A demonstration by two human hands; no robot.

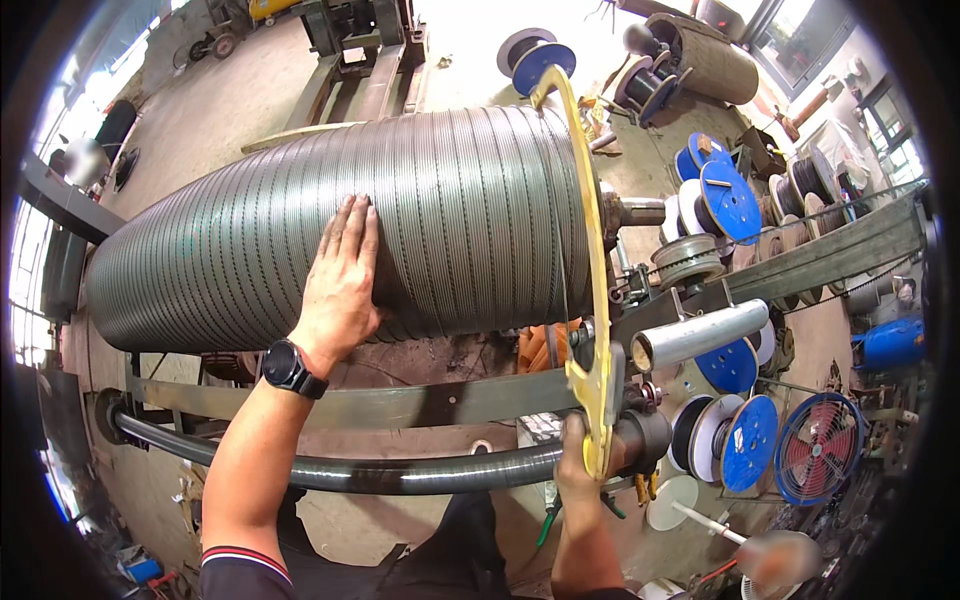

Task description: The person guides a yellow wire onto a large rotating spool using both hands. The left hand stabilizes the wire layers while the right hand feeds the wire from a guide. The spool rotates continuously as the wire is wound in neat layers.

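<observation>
A large roll of tightly wound grey metal wire or cable (460,220) lies across the middle, with darker dashed lines running around it. My left hand (340,285) rests flat on its near side, fingers stretched out, a black watch (290,368) on that wrist. Along the roll's right end stands a long curved yellow bow-shaped frame (590,230), its upper end hooked; I cannot tell its exact kind. My right hand (575,465) is closed around the frame's lower end, thumb up, beside a dark round pipe end fitting. Its fingers are partly hidden.
A black shiny roller (430,474) and a flat metal beam (400,405) run between me and the roll. To the right are a silver tube (700,335), blue-flanged spools (730,200) and a fan (820,448). A lifting fork (365,90) stands beyond.
</observation>
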